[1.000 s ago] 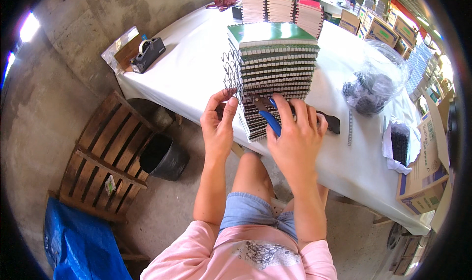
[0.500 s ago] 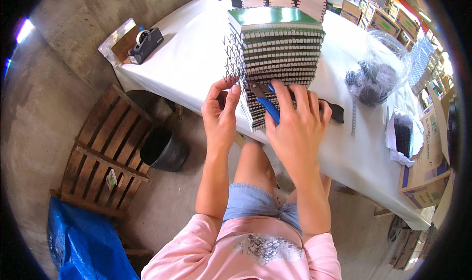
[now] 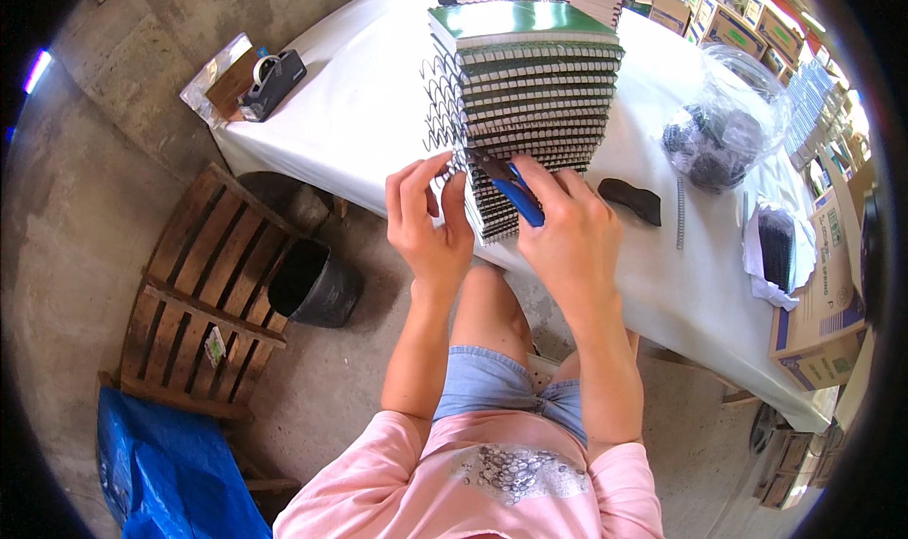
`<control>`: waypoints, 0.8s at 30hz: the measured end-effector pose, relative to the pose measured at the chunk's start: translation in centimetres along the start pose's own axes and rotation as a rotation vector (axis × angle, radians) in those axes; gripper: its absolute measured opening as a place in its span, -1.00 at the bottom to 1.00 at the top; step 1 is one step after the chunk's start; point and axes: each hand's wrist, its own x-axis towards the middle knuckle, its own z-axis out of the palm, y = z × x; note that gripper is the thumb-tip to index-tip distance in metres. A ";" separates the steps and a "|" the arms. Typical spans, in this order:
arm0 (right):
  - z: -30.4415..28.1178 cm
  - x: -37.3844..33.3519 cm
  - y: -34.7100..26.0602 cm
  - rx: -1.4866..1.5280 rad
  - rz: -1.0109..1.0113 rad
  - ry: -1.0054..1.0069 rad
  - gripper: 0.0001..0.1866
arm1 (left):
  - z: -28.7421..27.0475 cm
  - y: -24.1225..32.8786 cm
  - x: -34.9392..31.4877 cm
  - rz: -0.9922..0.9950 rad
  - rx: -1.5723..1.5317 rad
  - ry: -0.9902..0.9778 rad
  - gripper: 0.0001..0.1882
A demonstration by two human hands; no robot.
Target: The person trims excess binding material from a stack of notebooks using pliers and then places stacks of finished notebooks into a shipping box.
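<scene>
Notebooks stacked between tape dispenser and plastic bag.

Desk under a white cloth, seen from above, with the items resting on it.
A tall stack of spiral-bound notebooks stands near the front edge; a tape dispenser sits at the left corner; a clear bag of dark parts, a small black object and a loose wire coil lie to the right.

Grey concrete floor, wooden pallet, blue tarp, white-clothed table, daylight.
</scene>
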 end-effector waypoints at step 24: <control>-1.1 0.7 -1.6 -0.195 0.010 0.122 -0.45 | -0.2 0.4 3.0 -0.695 -0.708 -0.181 -0.64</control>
